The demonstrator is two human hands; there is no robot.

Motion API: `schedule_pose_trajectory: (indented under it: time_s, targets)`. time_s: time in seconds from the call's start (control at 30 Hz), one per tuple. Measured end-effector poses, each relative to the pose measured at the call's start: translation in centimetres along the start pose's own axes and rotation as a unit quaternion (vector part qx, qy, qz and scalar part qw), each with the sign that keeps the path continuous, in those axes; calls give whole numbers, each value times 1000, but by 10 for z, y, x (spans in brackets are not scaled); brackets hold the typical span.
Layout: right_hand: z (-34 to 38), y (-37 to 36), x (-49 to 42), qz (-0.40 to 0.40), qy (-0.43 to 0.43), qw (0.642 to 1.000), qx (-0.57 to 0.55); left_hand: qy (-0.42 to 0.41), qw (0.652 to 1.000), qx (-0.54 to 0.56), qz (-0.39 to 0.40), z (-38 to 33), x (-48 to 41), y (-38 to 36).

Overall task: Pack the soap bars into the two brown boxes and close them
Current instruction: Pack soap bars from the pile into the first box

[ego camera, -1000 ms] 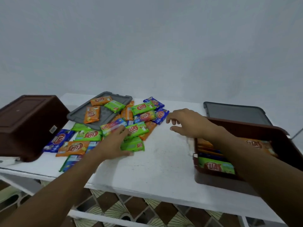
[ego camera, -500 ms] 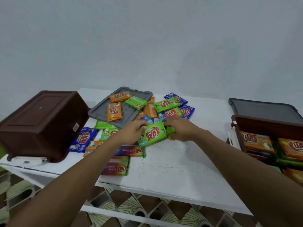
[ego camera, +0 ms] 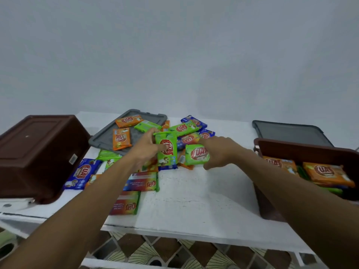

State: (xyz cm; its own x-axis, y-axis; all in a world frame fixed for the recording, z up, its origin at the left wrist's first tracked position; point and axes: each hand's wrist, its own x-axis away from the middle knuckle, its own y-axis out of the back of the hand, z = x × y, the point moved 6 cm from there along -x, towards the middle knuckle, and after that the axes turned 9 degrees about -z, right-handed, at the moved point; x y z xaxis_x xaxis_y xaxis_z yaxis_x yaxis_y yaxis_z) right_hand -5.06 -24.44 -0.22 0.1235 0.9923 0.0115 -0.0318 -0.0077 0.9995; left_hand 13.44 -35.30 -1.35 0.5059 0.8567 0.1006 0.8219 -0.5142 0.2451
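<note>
The left hand [ego camera: 147, 150] is gripping one green soap bar [ego camera: 167, 158] and the right hand [ego camera: 223, 152] is gripping another green bar [ego camera: 197, 154] above the loose pile [ego camera: 139, 183] on the counter [ego camera: 194, 206], with the right brown box [ego camera: 291, 150] sitting part-filled, the left brown box [ego camera: 38, 156] lying overturned, and neither closed.

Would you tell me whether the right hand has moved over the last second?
Yes: the right hand has gone left, away from the open brown box, and now grips a green soap bar.

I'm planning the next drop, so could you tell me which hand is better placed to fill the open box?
Probably the right hand: it grips a green bar nearest the open brown box. The left hand holds a second green bar farther off.
</note>
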Motion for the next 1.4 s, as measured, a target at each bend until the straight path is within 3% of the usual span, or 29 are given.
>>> schedule_pose_trajectory:
  time_s: [0.27,0.47,0.6,0.77,0.83,0.87,0.97,1.03,1.2,1.4]
  targets:
    - [-95,70,84,-87,-65,993,-52,-120,990,-57,-52,-81,15,-73]
    - [-174,64,159,-108,-116,983,-92,-146,988,-34,19,-119,37,-158]
    - [-217,49,204,-94,-143,981,-95,-162,982,-83,56,-137,57,-216]
    - [-259,31,245,-19,-138,983,-123,-141,963,-167,159,-130,79,-283]
    - [-261,22,255,18,-117,986,-114,-156,942,-235,182,-120,86,-305]
    - [-260,17,257,42,-98,991,-85,-182,915,-299,199,-114,90,-315]
    - [-249,3,259,105,-27,994,20,-251,789,-500,252,-97,102,-340]
    - [-245,5,260,87,-4,996,35,-246,748,-560,257,-89,105,-344]
    - [-241,10,263,-15,-7,997,74,-263,717,-588,268,-83,107,-345]
    - [-242,6,264,22,-34,996,80,-264,698,-603,282,-76,106,-341]
